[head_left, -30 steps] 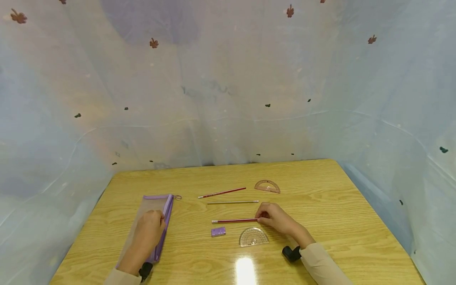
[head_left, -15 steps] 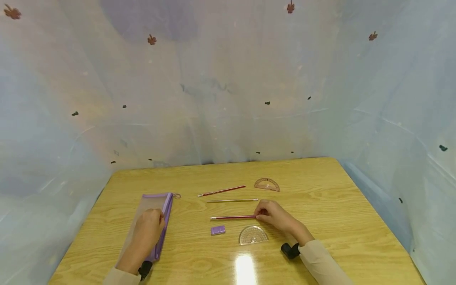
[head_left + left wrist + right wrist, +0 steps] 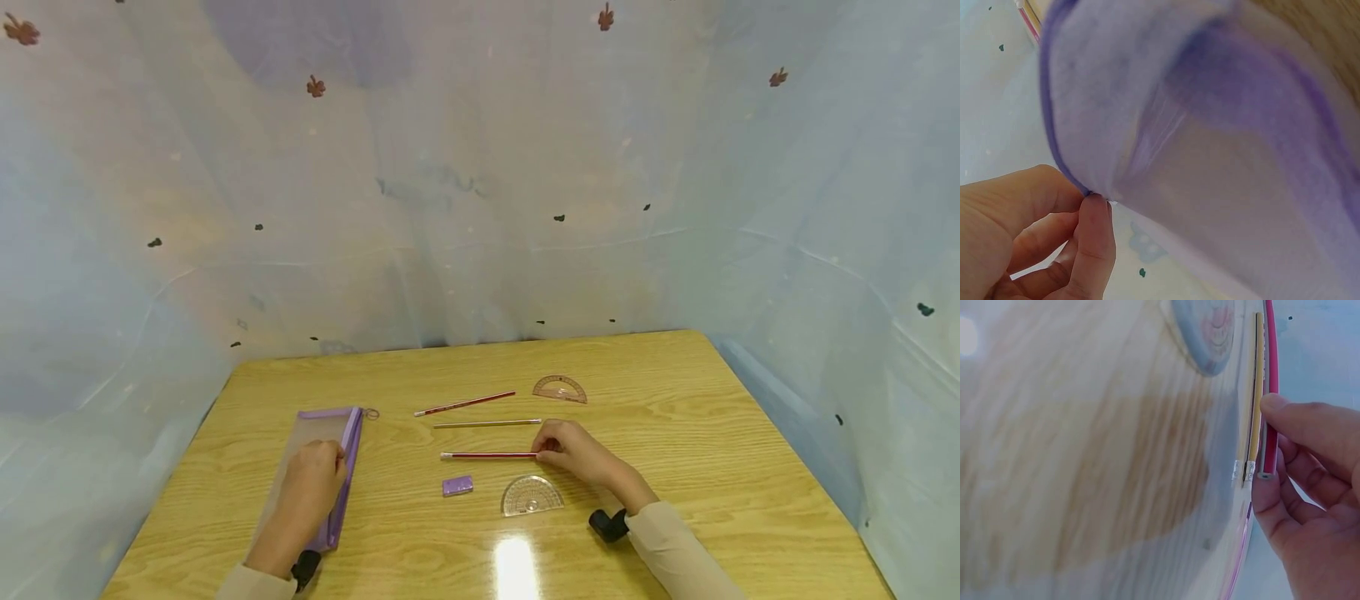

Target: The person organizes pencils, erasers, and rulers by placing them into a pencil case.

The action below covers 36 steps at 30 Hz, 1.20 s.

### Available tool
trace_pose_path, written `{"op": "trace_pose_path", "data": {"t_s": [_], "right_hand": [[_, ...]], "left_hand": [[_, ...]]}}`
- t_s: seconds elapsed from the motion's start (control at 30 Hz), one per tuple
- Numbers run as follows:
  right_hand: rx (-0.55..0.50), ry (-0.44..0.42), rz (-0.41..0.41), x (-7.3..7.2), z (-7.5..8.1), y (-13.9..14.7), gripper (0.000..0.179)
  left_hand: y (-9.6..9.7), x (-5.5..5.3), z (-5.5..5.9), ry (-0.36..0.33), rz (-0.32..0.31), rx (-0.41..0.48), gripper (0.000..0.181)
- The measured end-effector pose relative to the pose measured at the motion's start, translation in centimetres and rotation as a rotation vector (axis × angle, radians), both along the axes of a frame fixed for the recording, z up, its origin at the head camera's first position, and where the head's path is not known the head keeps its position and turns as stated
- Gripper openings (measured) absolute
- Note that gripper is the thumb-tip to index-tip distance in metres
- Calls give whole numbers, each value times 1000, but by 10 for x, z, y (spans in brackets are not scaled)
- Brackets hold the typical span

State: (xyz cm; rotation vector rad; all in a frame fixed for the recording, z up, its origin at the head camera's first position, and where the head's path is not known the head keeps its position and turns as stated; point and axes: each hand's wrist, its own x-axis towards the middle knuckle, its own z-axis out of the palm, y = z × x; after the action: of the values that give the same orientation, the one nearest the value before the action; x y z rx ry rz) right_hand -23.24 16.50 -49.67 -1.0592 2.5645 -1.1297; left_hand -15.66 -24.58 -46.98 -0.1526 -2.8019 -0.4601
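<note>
My left hand (image 3: pixel 306 483) lies over a purple-edged mesh pencil case (image 3: pixel 311 428) at the table's left. In the left wrist view, my thumb and finger pinch the rim of the case (image 3: pixel 1241 81), whose mouth gapes. Right of centre, my right hand (image 3: pixel 583 458) pinches a red pencil (image 3: pixel 487 455) near the end away from its white tip. The right wrist view shows the pencil (image 3: pixel 1273 369) between thumb and fingers; whether it touches the table cannot be told. In front of it lie a purple eraser (image 3: pixel 457 486) and a clear protractor (image 3: pixel 532 497).
Beyond the held pencil lie a yellow pencil (image 3: pixel 487 423) and another red pencil (image 3: pixel 465 404). A pinkish protractor (image 3: pixel 560 389) is farther back on the wooden table (image 3: pixel 660 375). A patterned curtain (image 3: pixel 480 167) hangs behind and at both sides.
The red pencil and my right hand have shifted slightly away from me, toward the yellow pencil. My left hand stays on the pencil case.
</note>
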Motion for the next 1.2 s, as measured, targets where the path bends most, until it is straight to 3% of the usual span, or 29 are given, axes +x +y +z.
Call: {"op": "trace_pose_path", "data": {"t_s": [0.43,0.6,0.93,1.2], "right_hand": [[2,-7,29,0,4,-8,6],[6,-13,38,-1,7,-13,6],[17,-5,49,-6,9,-23,6],[21,-4,69,-11,10,-35,6]], "left_hand": [[1,-1,-1,34,-4,-2,26],[1,-2,-1,18,-6,-3,30],[1,-2,-1,-15,3,3,25],[0,-2,-1,10,-3,10,11]]}}
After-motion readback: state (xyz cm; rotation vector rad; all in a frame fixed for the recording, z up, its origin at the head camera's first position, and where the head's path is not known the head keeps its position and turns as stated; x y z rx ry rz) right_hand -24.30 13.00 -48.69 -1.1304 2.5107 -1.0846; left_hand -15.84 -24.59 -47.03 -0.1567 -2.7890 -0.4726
